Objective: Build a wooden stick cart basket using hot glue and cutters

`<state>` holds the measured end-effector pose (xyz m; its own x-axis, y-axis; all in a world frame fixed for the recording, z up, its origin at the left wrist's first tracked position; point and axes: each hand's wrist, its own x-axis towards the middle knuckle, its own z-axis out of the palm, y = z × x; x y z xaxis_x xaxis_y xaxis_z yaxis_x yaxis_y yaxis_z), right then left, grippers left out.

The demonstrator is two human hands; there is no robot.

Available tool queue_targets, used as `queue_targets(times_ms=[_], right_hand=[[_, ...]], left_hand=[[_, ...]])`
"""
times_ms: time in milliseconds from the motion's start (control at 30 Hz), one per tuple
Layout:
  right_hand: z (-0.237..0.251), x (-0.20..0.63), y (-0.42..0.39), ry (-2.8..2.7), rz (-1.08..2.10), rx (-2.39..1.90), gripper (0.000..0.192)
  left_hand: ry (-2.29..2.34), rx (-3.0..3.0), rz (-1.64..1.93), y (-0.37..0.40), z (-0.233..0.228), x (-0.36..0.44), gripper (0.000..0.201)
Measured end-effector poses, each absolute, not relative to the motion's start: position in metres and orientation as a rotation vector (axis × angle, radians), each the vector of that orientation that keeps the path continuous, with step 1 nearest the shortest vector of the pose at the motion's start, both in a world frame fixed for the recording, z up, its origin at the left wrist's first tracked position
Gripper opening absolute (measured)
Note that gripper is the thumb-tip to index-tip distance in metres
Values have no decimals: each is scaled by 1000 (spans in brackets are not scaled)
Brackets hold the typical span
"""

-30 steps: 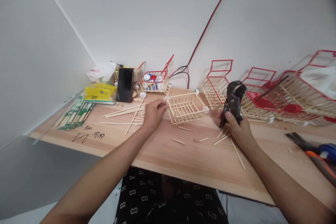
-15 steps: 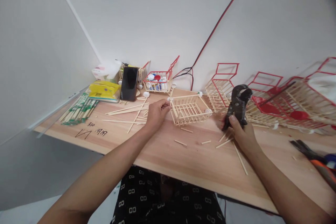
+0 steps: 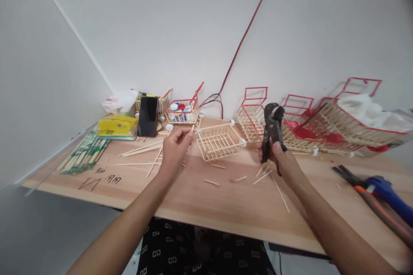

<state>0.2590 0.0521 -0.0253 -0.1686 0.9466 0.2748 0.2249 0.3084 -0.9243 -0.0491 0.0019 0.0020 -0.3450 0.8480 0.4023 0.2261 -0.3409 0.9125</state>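
Lifting clear of the tabletop (image 3: 206, 200) now: left hand (image 3: 174, 149), which a second ago rested beside the bare wooden basket (image 3: 219, 142). Fingers pinched on a short bamboo stick (image 3: 191, 130), tip pointing up toward the basket's near left corner. Half a second back, same hand touching that corner; now just apart from it, raised. Reads as a stick picked up and brought toward the frame, not yet seated.

Right hand (image 3: 280, 159) wrapped around the handles of the black cutters (image 3: 272, 131), held upright as before, jaws up and only slightly parted, gripping nothing. Little shift there apart from the head turning.

Cut stick ends (image 3: 263, 177) scattered between the two hands. Long sticks (image 3: 145, 148) lying left of the basket.

Writing in black marker on the tabletop edge (image 3: 109, 175): "310" and what looks like "19797", beside a zigzag scrawl. Yellow tissue pack (image 3: 116, 126) with print too small to read. Green printed wrappers on the chopstick bundle (image 3: 84, 154), lettering unreadable.
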Motion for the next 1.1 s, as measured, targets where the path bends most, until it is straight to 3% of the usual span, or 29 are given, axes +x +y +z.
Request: queue_targets(times_ms=[100, 300, 767, 1100], right_hand=[[-16, 259, 40, -1760, 1017, -1072, 66], [8, 251, 0, -2056, 1056, -1082, 61], [14, 282, -29, -1975, 1094, -1132, 59], [18, 289, -29, -2027, 916, -1240, 54]], left_hand=[[1303, 1402, 1638, -21, 20, -27, 21], [1107, 1411, 1465, -35, 42, 23, 23], [1199, 1635, 1314, -20, 38, 67, 22], [1238, 1772, 1270, -10, 41, 76, 23]])
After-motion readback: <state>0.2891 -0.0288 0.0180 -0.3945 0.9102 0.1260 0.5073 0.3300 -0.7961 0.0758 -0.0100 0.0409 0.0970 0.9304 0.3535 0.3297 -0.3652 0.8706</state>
